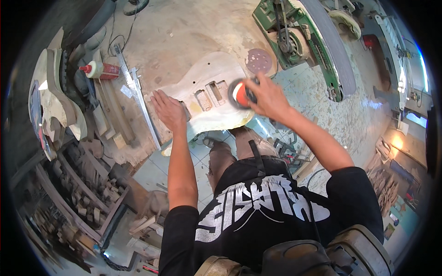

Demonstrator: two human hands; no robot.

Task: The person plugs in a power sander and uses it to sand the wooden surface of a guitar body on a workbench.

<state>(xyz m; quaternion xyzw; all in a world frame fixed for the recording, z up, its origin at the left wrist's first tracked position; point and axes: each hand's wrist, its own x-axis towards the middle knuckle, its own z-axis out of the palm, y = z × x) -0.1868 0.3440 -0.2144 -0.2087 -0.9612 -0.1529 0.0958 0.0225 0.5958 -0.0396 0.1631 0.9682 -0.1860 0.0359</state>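
A pale wooden guitar body (212,64) with routed cavities lies on the workbench (161,32) in front of me. My left hand (169,110) rests with fingers spread on its left end. My right hand (264,96) grips an orange-and-black round sanding tool (240,94) on the right end of the body, its edge blurred. A purple perforated sanding disc (258,60) lies just beyond the body. Left of my left hand lie a long metal straightedge (148,126) and a red-and-white squeeze bottle (103,70).
A green belt machine (283,32) stands at the back right. Shaped wooden pieces (62,101) and strips (117,122) are on the left, above a rack of offcuts (99,202). Tiled floor (193,156) shows under the bench edge. A lamp (397,140) glows at the right.
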